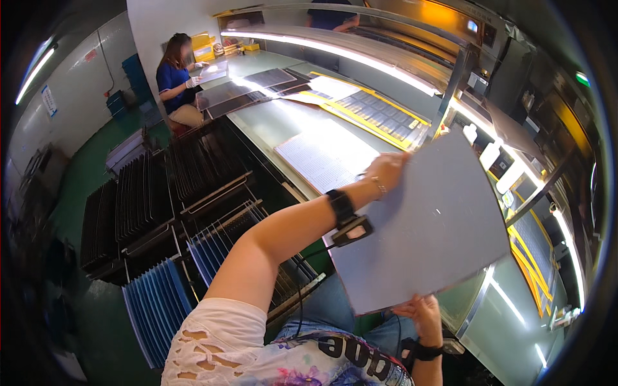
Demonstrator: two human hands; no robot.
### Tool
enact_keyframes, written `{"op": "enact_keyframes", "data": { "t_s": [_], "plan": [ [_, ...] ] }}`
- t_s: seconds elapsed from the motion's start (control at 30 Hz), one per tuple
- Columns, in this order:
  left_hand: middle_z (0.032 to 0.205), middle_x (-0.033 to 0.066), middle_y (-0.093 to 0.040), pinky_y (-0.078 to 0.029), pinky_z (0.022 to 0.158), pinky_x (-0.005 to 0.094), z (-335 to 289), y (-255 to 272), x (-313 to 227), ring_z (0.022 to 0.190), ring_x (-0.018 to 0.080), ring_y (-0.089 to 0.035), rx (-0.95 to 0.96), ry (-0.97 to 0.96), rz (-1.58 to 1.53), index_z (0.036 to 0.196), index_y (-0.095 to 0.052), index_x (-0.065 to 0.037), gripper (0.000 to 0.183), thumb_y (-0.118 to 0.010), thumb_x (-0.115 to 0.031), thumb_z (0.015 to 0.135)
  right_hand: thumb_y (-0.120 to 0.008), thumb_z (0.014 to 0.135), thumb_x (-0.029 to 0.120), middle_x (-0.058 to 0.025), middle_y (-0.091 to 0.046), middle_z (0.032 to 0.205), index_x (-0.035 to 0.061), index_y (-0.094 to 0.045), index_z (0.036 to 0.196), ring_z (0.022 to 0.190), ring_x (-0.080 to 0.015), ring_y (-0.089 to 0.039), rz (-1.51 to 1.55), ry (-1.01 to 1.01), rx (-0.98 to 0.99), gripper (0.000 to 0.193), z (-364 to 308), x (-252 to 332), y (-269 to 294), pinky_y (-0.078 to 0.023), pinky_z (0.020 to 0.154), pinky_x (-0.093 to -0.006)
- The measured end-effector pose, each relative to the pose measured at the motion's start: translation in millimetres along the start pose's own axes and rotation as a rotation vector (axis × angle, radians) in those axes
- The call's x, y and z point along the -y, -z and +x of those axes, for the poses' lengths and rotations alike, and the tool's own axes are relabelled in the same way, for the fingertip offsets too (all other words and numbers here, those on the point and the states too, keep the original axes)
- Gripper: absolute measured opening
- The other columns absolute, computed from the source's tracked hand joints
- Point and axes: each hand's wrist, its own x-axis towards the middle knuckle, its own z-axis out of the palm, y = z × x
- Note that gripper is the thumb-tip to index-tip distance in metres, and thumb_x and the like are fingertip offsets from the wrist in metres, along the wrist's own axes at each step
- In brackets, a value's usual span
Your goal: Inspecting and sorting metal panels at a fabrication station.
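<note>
A large flat grey panel (428, 225) with a thin reddish lower edge is tilted up in front of me, held by both hands. My left hand (386, 171) is closed on its upper left edge, with part of the fingers out of sight. At the lower edge, my right hand (421, 315) pinches the panel between thumb and fingers. Beyond my left hand, a pale panel with rows of small marks (306, 157) lies on the brightly lit table (257, 125), partly covered by my hand and the grey panel.
To my left stand racks of blue panels (154, 305) and dark panels (143, 196). Yellow-edged frames (380, 116) lie on the table's far side. A person (177, 83) sits at the far left with a panel. White bottles (490, 154) and metal posts (454, 77) stand at right.
</note>
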Motion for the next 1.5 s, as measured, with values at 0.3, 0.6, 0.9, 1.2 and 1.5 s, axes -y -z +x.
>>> {"op": "enact_keyframes", "data": {
  "t_s": [0.3,0.6,0.9,1.2,1.5],
  "plan": [
    [0.125,0.0184,-0.05,-0.034,0.1,0.0372,19,16,8,0.119,0.0313,-0.044,0.364,-0.154,-0.356,0.125,-0.048,-0.01,0.046,-0.05,-0.037,0.089,-0.05,0.091,0.011,-0.018,-0.06,0.101,-0.004,-0.048,0.11,0.087,-0.0325,-0.064,0.41,0.088,-0.302,0.025,-8,-52,-11,-0.056,0.075,-0.0403],
    [0.146,0.0056,-0.023,-0.011,0.107,0.0561,-114,-38,140,0.136,0.0269,-0.015,0.288,0.341,0.415,0.139,-0.03,-0.022,0.061,-0.036,-0.055,0.088,-0.045,0.094,0.025,-0.0204,-0.063,0.096,-0.0051,-0.056,0.096,0.088,-0.0309,-0.064,0.5,-0.351,-0.311,0.032,17,-46,21,-0.054,0.074,-0.0358],
    [0.144,0.0082,-0.029,-0.011,0.105,0.0581,-177,-10,121,0.134,0.0304,-0.021,0.175,0.295,0.39,0.135,-0.039,-0.02,0.058,-0.042,-0.051,0.087,-0.066,0.078,0.023,-0.0219,-0.058,0.105,-0.0019,-0.055,0.093,0.105,-0.0345,-0.054,-1.161,0.631,0.045,0.031,113,11,-114,-0.043,0.09,-0.0439],
    [0.14,0.0093,-0.035,-0.013,0.105,0.0558,-187,1,127,0.132,0.0314,-0.026,0.148,0.258,0.216,0.131,-0.044,-0.017,0.051,-0.044,-0.046,0.089,-0.056,0.079,0.017,-0.0345,-0.049,0.114,-0.003,-0.049,0.086,0.105,-0.0446,-0.052,-1.621,0.803,0.22,0.022,183,-47,-132,-0.043,0.092,-0.0434],
    [0.093,0.0119,-0.057,-0.041,0.085,0.0397,-185,17,102,0.091,0.0312,-0.054,-0.275,0.268,0.041,0.087,-0.057,-0.005,0.017,-0.06,-0.02,0.079,-0.049,0.086,0.016,-0.0146,-0.065,0.072,-0.0001,-0.06,0.082,0.068,-0.0262,-0.066,-0.881,0.516,-0.111,0.019,244,61,-128,-0.049,0.062,-0.0322]
  ]
}}
